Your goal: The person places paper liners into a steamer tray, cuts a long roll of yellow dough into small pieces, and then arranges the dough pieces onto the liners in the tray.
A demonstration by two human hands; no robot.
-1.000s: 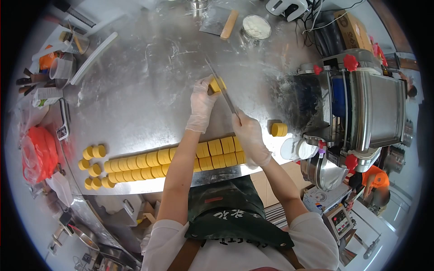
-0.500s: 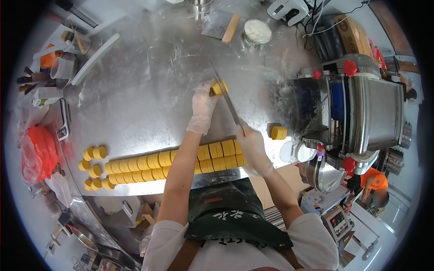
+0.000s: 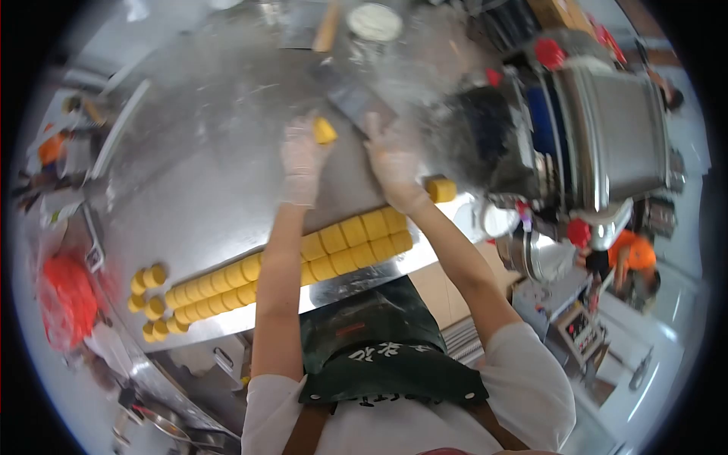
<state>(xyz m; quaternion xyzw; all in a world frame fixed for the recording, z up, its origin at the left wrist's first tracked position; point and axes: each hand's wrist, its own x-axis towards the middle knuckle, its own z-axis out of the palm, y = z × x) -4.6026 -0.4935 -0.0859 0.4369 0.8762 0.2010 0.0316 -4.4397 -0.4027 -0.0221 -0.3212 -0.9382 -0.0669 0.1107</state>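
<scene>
Touches the side of a small yellow dough piece [image 3: 325,131] with the left hand [image 3: 302,150], inside a thin see-through glove. Bends that hand close to the dough, but too blurry to tell if pinching it tight or just resting there. Has this piece between the two hands, nearer the left one, over the middle of the big metal table [image 3: 205,171]. Holds a wide, flat knife [image 3: 358,98] in the right hand [image 3: 393,161], gloved too, wrapped around the near end. Tilts the blade up and away to the left, with a small gap between it and the dough.

Has two long rows of yellow dough pieces [image 3: 334,240] along the near edge, passing behind the left arm. Has a few loose round ones [image 3: 154,276] at the left end, and one lone lump [image 3: 440,189] just beside the right wrist. Shows a scraper [image 3: 327,29] with a wooden handle at the far side, near a bowl of white powder [image 3: 374,23]. Has a shiny machine [image 3: 618,140] with red knobs at the right.
</scene>
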